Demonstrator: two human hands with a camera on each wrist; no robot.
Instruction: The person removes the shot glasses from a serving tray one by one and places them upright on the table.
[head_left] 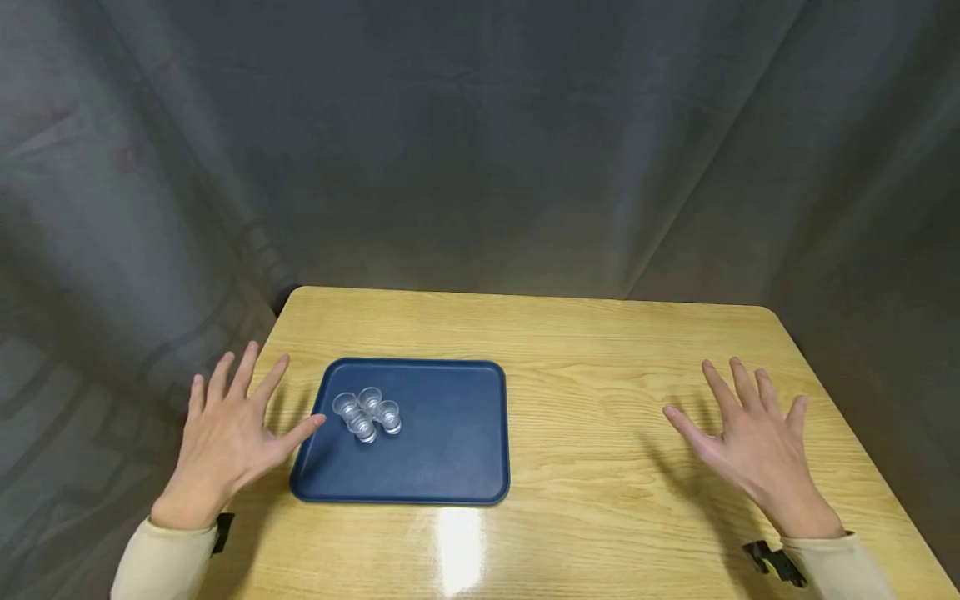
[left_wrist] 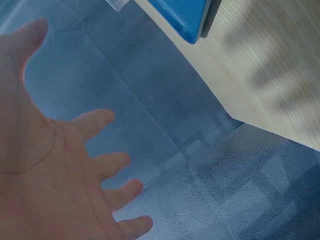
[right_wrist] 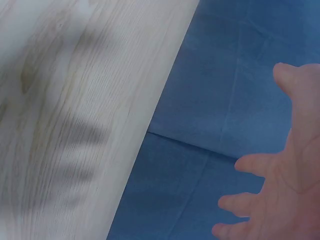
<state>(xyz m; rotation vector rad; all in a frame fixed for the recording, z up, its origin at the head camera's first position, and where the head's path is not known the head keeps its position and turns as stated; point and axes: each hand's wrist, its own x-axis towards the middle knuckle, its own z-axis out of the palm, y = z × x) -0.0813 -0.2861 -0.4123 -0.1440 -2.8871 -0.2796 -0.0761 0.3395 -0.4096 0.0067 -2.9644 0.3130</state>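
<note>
Several small clear cups (head_left: 367,414) stand bunched together on the left part of a dark blue tray (head_left: 450,433). My left hand (head_left: 228,437) hovers at the tray's left side, fingers spread, its thumb nearest the cups and holding nothing. In the left wrist view the palm of that left hand (left_wrist: 55,165) faces the camera, with a tray corner (left_wrist: 187,25) at the top. Far to the right, my right hand (head_left: 761,450) is held above the bare wood with fingers spread. The right wrist view also shows the right hand (right_wrist: 285,185) with nothing in it.
A light wooden table (head_left: 585,400) with rounded far corners carries the tray. Dark grey curtains (head_left: 480,150) hang behind it and at both sides. Light glares off the table (head_left: 459,550) in front of the tray.
</note>
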